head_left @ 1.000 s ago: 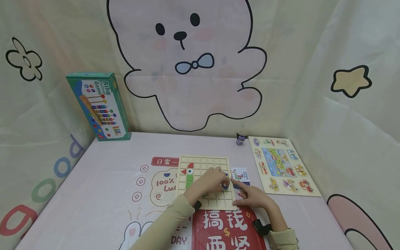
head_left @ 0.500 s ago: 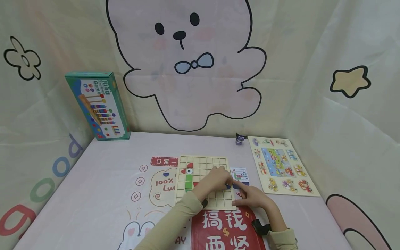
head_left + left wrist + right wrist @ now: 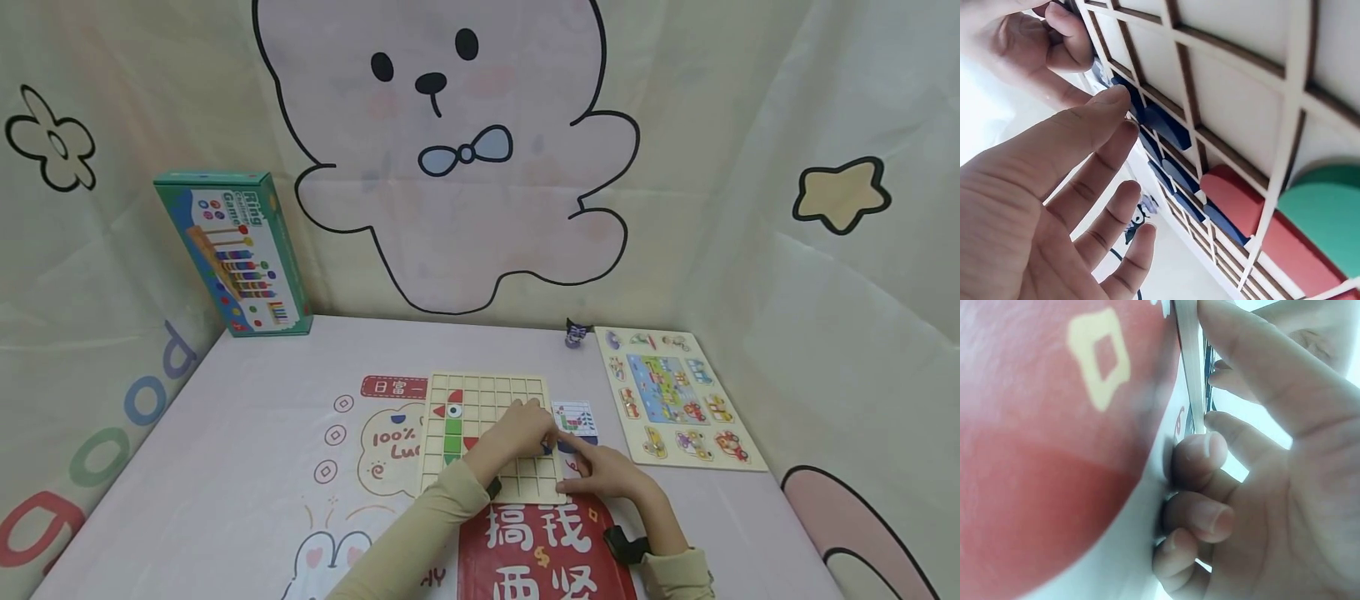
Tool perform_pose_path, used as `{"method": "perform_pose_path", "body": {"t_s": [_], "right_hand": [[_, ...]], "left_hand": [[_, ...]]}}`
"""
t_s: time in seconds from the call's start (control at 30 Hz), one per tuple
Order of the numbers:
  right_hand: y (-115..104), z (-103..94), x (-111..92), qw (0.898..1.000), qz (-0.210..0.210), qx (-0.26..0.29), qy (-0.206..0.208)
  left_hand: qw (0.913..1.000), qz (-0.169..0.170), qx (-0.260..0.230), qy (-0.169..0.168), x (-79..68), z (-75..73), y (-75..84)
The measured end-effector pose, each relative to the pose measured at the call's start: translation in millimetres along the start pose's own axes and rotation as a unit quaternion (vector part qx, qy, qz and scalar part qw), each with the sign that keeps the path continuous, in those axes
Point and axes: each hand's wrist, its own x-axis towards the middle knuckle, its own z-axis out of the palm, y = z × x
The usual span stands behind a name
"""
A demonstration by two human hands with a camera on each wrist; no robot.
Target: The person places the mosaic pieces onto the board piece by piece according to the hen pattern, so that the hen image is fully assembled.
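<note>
A pale wooden grid board lies on the table with several coloured pieces set in its squares. At its left, red, white and green pieces form a bird's head and neck. My left hand reaches across it, thumb and index finger pinching a dark blue piece at the right edge, largely hidden by the fingertips. More blue pieces, a red piece and a green one sit in nearby squares. My right hand touches the board's right edge with extended thumb and index finger; its other fingers are bent against the table.
Right behind my right hand lies a small pattern card. Farther right is a picture puzzle board, with a small purple figure beside it. A green game box stands at the back left. Fabric walls enclose the table.
My left hand has shifted slightly right along the board, its fingertips now beside my right index fingertip. My right hand stays at the board's edge.
</note>
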Motion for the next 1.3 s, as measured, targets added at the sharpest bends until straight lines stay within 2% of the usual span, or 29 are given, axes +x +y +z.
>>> {"method": "perform_pose_path", "body": {"t_s": [0.27, 0.67, 0.97, 1.3], "right_hand": [[-0.5, -1.6, 0.1, 1.0, -0.009, -0.001, -0.002], [0.3, -1.5, 1.2, 1.0, -0.01, -0.003, -0.001], [-1.5, -2.2, 0.9, 1.0, -0.011, -0.006, -0.002], [-3.7, -1.2, 0.4, 1.0, -0.002, -0.007, -0.002]], "left_hand": [[0.9999, -0.002, 0.012, -0.006, -4.6, -4.5, 1.2], [0.9998, -0.012, 0.0, -0.014, -11.0, -8.4, -0.7], [0.999, -0.008, -0.041, 0.017, -19.5, -8.1, -10.5], [0.9953, -0.037, -0.072, 0.054, -47.4, -9.8, -31.9]]}}
